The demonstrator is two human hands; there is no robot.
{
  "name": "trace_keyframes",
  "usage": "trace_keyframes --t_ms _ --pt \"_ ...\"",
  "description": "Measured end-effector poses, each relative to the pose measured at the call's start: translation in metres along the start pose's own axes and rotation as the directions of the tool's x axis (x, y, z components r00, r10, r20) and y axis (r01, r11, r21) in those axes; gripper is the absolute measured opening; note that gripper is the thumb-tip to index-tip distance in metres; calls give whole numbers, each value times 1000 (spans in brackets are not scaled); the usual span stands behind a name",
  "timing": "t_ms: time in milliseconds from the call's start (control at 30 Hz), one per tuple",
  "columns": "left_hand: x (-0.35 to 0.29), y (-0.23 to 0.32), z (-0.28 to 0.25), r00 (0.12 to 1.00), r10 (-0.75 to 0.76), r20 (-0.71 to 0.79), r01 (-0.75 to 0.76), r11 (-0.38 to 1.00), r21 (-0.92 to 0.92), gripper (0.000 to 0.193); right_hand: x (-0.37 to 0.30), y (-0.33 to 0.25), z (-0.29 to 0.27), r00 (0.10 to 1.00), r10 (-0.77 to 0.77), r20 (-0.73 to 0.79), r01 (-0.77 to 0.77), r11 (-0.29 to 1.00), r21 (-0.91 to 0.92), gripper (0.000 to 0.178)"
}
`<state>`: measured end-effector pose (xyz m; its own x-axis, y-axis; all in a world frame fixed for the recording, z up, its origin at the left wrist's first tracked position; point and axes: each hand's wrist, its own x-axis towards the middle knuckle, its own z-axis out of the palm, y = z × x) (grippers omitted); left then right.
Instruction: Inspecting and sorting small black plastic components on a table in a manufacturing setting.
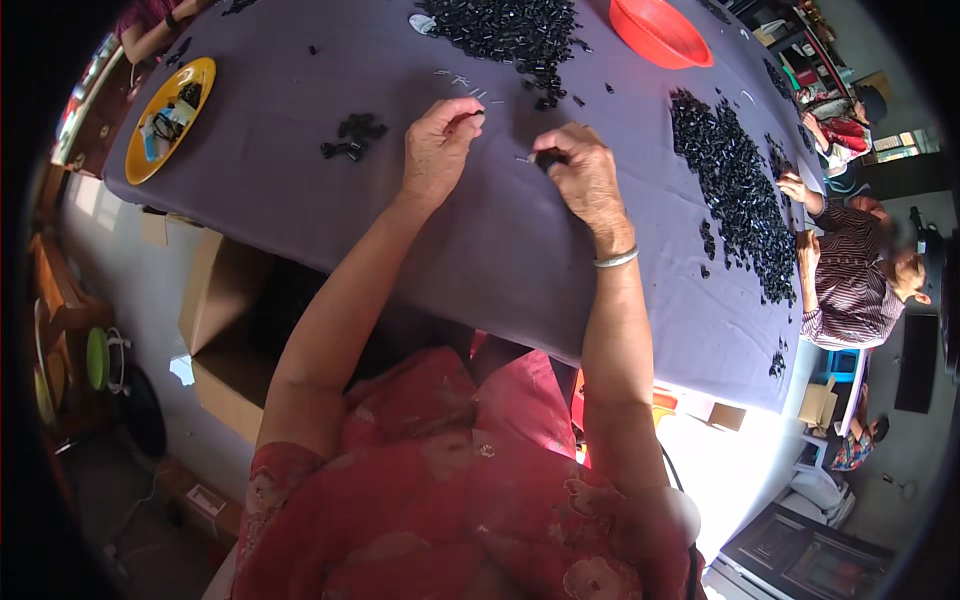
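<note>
Pinching a tiny, glossy black piece [479,115] between thumb and forefinger, the left hand [436,148] hangs just left of twelve o'clock over a purple-grey cloth-covered table [490,265]. At one o'clock the right hand [585,180] has its thumb and fingers curled closely around a dark, rounded black bit [549,159]; whether that is one part or several cannot be told. A thin pale sliver [522,158] shows beside it, toward nine o'clock.

Such parts look light, stiff and smooth, probably plastic, so they would likely slip if squeezed off-centre; the sides seem the best place to hold, with fingertips only. They do not look fragile.

More black parts lie around: a small cluster [353,137] at eleven o'clock, a large heap [505,35] at twelve and a long spread [730,190] at two. A red plastic bowl [658,32] sits at one o'clock, a yellow oval tray [134,166] at ten.
</note>
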<state>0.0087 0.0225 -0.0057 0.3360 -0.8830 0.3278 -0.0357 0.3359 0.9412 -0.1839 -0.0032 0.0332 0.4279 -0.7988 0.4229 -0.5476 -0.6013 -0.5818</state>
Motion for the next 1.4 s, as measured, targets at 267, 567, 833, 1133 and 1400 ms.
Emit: trace_keyframes --t_ms 267,567,833,1133,1400 --pt "-5 4 3 993 -26 117 28 999 -19 14 1 -7 15 995 -59 85 76 975 -210 24" --pt "-8 7 0 979 6 203 -10 1000 20 13 0 -21 14 993 84 -83 -77 993 86 11" --pt "-7 7 4 950 -61 306 93 992 -91 16 2 -16 16 979 204 -20 -171 870 463 9" --pt "-7 7 6 945 -61 322 100 989 -106 31 2 -18 22 985 163 -63 -114 871 478 21" --pt "-9 8 7 942 32 335 -40 999 17 36 3 -26 15 994 98 -51 -83 969 234 28"
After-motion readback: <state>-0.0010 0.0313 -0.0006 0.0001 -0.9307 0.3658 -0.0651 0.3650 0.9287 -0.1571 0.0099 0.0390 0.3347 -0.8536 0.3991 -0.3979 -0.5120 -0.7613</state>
